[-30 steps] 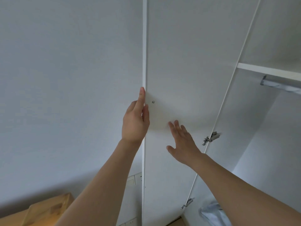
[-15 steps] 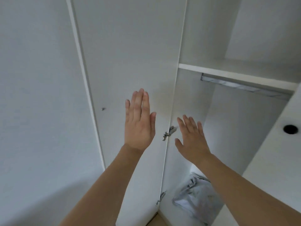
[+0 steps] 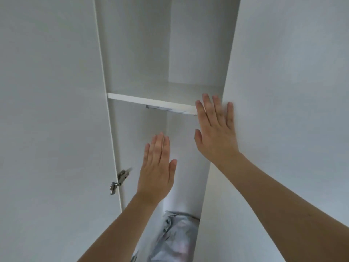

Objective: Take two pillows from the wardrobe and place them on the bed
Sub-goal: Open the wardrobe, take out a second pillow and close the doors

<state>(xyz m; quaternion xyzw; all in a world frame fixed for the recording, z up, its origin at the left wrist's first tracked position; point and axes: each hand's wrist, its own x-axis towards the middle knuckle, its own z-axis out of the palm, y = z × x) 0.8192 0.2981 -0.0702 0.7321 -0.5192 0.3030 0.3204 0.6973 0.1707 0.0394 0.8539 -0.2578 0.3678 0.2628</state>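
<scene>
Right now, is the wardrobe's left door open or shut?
Open. The left door is swung clear on its hinge, baring the shelf and a grey bundle at the bottom.

metal hinge (image 3: 118,181) on left door edge, pale rail (image 3: 170,110) under shelf

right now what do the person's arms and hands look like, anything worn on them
Both arms are bare as far as the frame shows: no sleeves, watch, bracelet or gloves. The left hand and right hand show no rings; the nails look short and unpainted.
</scene>
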